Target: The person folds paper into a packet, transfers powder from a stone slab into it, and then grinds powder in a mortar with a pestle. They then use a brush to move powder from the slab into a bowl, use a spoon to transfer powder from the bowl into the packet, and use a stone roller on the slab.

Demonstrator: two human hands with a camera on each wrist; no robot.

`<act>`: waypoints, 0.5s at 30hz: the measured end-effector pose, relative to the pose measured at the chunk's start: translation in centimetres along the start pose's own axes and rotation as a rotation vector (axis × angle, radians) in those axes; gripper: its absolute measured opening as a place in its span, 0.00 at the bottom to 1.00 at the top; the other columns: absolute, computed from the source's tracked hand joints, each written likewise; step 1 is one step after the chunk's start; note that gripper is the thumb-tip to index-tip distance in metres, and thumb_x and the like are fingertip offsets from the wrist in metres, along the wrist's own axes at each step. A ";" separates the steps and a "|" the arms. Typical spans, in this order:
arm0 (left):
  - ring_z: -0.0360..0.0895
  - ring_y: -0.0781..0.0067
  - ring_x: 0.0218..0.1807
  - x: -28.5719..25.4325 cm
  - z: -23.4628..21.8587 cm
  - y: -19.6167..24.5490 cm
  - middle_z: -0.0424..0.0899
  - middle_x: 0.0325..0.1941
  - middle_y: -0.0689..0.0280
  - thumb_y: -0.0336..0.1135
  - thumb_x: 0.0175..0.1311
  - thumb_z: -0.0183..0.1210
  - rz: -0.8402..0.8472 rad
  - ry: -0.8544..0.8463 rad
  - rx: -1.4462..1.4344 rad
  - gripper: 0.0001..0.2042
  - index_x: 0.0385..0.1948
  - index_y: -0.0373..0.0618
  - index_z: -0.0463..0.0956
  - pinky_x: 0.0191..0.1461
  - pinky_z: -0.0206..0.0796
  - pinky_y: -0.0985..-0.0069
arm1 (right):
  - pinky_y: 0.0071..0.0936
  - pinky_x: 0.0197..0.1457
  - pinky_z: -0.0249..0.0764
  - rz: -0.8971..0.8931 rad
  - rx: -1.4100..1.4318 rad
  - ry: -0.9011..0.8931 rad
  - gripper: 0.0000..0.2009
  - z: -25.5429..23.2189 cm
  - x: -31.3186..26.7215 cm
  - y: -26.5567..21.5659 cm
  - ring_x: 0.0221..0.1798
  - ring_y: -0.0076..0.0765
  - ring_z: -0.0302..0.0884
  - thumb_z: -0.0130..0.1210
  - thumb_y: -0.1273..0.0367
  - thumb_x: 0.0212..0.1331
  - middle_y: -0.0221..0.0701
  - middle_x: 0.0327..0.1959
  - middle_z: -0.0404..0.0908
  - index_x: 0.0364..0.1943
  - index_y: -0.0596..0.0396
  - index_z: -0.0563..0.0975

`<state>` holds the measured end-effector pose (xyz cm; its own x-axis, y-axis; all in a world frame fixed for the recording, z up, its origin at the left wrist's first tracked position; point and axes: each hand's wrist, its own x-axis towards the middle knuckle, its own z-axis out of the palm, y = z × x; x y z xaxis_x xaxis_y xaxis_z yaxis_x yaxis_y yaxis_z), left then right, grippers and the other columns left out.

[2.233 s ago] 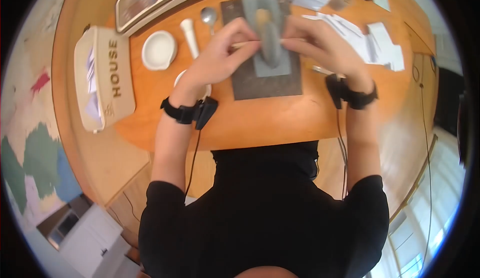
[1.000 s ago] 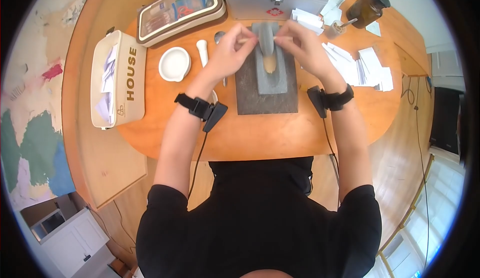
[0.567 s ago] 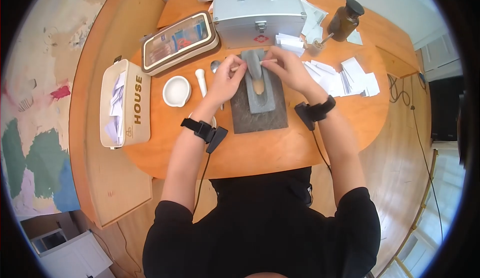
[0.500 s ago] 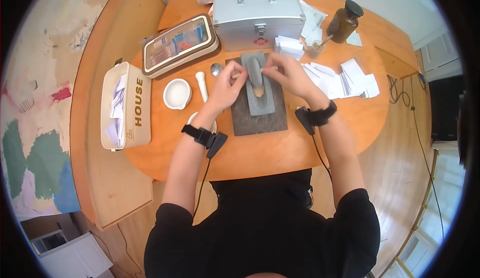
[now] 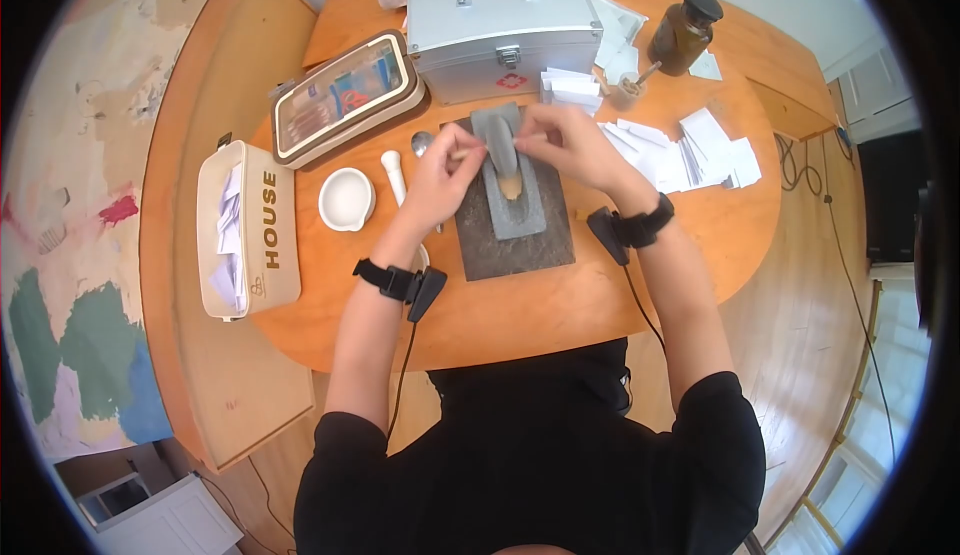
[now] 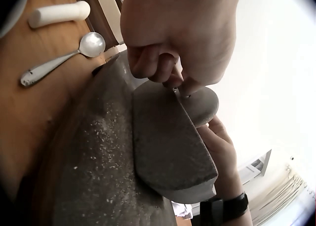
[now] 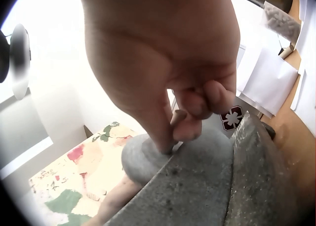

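Observation:
A grey stone grinding wheel stands on edge in a long boat-shaped stone trough. Tan powder lies in the hollow, just on the near side of the wheel. My left hand pinches the wooden handle at the wheel's left side. On the opposite side my right hand pinches the other handle end, whose round wooden tip shows between thumb and fingers in the right wrist view. Under the trough is a dark slab, with pale crumbs scattered over it in the left wrist view.
Left of the slab lie a spoon, a white pestle and a white mortar. A HOUSE bin holds papers. Behind stand a pencil-filled case and a silver box. White papers and a brown jar are rightward.
Both hands have rolled the wheel along the trough, to its far end and then partly back toward the body. The head view has tilted, showing more of the table's back.

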<state>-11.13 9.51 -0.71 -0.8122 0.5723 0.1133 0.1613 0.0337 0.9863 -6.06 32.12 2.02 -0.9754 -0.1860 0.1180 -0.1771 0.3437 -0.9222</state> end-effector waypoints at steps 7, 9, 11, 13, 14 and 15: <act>0.67 0.90 0.32 -2.8 -1.2 2.0 0.76 0.31 0.74 0.29 0.71 0.55 -0.133 -0.300 0.040 0.04 0.37 0.42 0.68 0.35 0.59 0.86 | 0.20 0.27 0.56 0.058 -0.100 -0.198 0.07 -0.9 -2.1 -2.7 0.24 0.16 0.61 0.60 0.69 0.61 0.19 0.20 0.70 0.30 0.56 0.76; 0.69 0.90 0.34 -0.9 -1.2 1.0 0.76 0.35 0.73 0.30 0.71 0.55 -0.095 -0.234 0.004 0.05 0.36 0.42 0.68 0.37 0.62 0.86 | 0.20 0.27 0.57 0.021 -0.093 -0.106 0.07 -0.7 -0.8 -1.3 0.25 0.16 0.61 0.60 0.69 0.61 0.19 0.20 0.70 0.31 0.56 0.77; 0.67 0.91 0.31 0.4 -1.0 0.4 0.76 0.31 0.73 0.29 0.71 0.55 -0.046 -0.091 0.048 0.04 0.37 0.42 0.69 0.33 0.59 0.86 | 0.19 0.28 0.57 0.026 -0.001 0.013 0.07 0.3 0.3 -0.1 0.26 0.15 0.62 0.60 0.69 0.62 0.19 0.22 0.71 0.31 0.57 0.77; 0.66 0.92 0.29 0.7 -0.8 -0.2 0.77 0.30 0.73 0.29 0.71 0.55 -0.027 -0.026 0.052 0.04 0.37 0.42 0.70 0.30 0.57 0.86 | 0.19 0.29 0.58 0.044 0.017 0.033 0.06 0.3 0.2 0.1 0.27 0.14 0.62 0.60 0.69 0.62 0.18 0.23 0.73 0.31 0.57 0.78; 0.66 0.92 0.28 0.3 -0.8 -0.2 0.77 0.29 0.74 0.29 0.71 0.55 -0.026 -0.066 0.025 0.04 0.37 0.42 0.70 0.30 0.57 0.86 | 0.18 0.29 0.59 0.058 -0.007 -0.005 0.06 0.0 -0.3 -0.4 0.27 0.13 0.63 0.59 0.70 0.63 0.18 0.23 0.73 0.31 0.57 0.78; 0.65 0.92 0.28 -0.5 -0.7 -0.1 0.77 0.29 0.74 0.29 0.71 0.55 -0.024 -0.105 -0.001 0.04 0.37 0.42 0.70 0.29 0.56 0.86 | 0.18 0.29 0.59 0.070 -0.032 -0.043 0.05 -0.3 -0.8 -0.9 0.28 0.13 0.63 0.59 0.70 0.63 0.18 0.24 0.74 0.32 0.57 0.78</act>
<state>-11.16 8.65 -0.77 -0.7527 0.6539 0.0761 0.1413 0.0476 0.9888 -5.16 32.21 2.87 -0.9791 -0.1998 0.0366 -0.1131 0.3862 -0.9155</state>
